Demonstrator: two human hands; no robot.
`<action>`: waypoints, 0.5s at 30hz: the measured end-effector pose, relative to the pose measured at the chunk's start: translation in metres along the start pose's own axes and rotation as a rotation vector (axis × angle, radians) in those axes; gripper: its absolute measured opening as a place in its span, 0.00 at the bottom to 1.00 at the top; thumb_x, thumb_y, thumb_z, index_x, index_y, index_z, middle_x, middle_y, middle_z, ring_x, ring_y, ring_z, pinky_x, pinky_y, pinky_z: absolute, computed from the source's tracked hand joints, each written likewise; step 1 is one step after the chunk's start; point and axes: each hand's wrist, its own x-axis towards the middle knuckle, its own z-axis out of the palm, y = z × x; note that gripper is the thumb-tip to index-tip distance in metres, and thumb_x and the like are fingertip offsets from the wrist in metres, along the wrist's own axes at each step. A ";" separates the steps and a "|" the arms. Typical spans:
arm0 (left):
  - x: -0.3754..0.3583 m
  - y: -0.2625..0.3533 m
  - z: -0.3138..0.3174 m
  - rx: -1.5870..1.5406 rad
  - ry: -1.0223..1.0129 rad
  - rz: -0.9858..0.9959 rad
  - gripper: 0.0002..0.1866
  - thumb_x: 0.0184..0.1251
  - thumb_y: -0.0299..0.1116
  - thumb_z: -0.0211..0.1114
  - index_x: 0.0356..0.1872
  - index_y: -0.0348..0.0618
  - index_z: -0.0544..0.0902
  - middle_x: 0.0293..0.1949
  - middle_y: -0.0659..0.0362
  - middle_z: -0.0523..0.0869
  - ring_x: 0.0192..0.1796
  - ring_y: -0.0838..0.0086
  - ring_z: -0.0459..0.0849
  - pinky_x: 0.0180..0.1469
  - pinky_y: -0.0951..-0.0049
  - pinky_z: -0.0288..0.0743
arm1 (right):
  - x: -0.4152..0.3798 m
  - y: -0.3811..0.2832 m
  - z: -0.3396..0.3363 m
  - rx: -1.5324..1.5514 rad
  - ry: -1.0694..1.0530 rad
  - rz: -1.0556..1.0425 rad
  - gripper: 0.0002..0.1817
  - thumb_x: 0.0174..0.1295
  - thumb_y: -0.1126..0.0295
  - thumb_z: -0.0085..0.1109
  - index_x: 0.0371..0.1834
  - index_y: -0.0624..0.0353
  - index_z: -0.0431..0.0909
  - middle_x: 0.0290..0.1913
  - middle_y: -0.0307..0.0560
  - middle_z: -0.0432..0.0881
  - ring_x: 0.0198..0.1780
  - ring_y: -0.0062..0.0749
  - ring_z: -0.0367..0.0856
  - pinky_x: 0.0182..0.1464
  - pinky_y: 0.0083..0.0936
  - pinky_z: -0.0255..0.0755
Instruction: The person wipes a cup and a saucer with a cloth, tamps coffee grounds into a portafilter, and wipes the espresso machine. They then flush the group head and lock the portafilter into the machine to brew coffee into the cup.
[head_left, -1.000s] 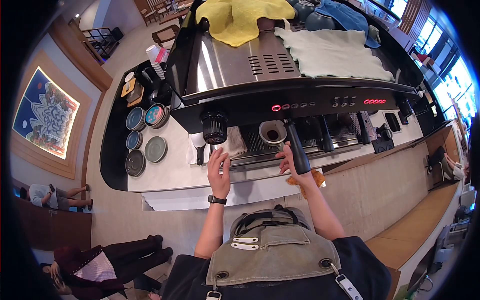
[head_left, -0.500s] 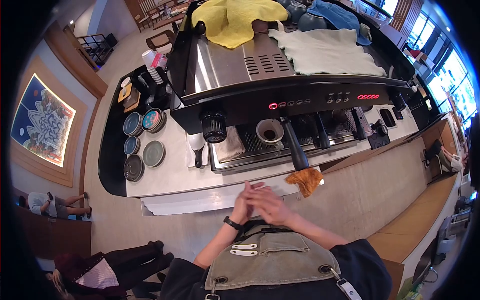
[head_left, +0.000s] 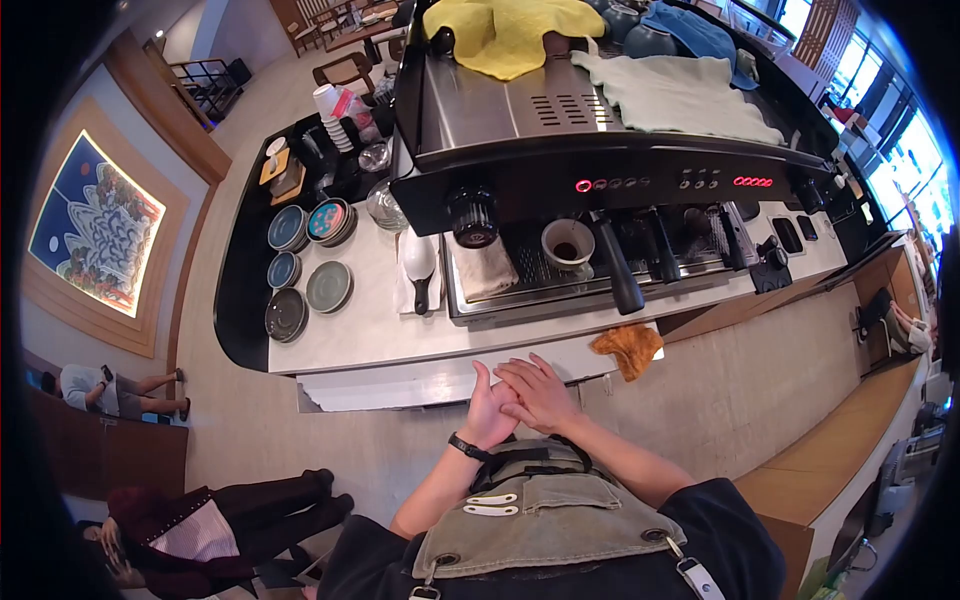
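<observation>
In front of the apron, my left hand (head_left: pixel 489 411) and my right hand (head_left: pixel 541 396) touch each other. The left one is palm up with its thumb stretched out, and the right one lies across its fingers, its own fingers extended. Neither holds anything I can see. Beyond them stands the espresso machine (head_left: pixel 520 187). A cup (head_left: pixel 567 245) with dark coffee in it sits on the machine's drip tray, beside a black portafilter handle (head_left: pixel 618 268). An orange-brown cloth (head_left: pixel 628 350) hangs at the counter's front edge, to the right of my hands.
Stacked saucers (head_left: pixel 328 287) and a white-scooped tool with a black handle (head_left: pixel 420 270) are on the counter (head_left: pixel 380 335) at left. Yellow (head_left: pixel 510 35) and pale (head_left: pixel 680 95) cloths cover the machine's top. People are at lower left, and a wooden bench (head_left: pixel 810 450) runs along the right.
My hands have shifted against each other, and the left palm now faces up more, with its thumb raised. The view has turned, so the machine and counter appear farther right and higher.
</observation>
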 end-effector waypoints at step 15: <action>-0.032 0.015 -0.158 1.949 0.454 0.307 0.35 0.73 0.44 0.68 0.79 0.50 0.70 0.82 0.48 0.63 0.85 0.42 0.52 0.83 0.39 0.48 | -0.133 0.092 0.059 -0.252 0.045 0.491 0.33 0.74 0.61 0.56 0.81 0.57 0.62 0.83 0.52 0.60 0.85 0.52 0.54 0.84 0.53 0.47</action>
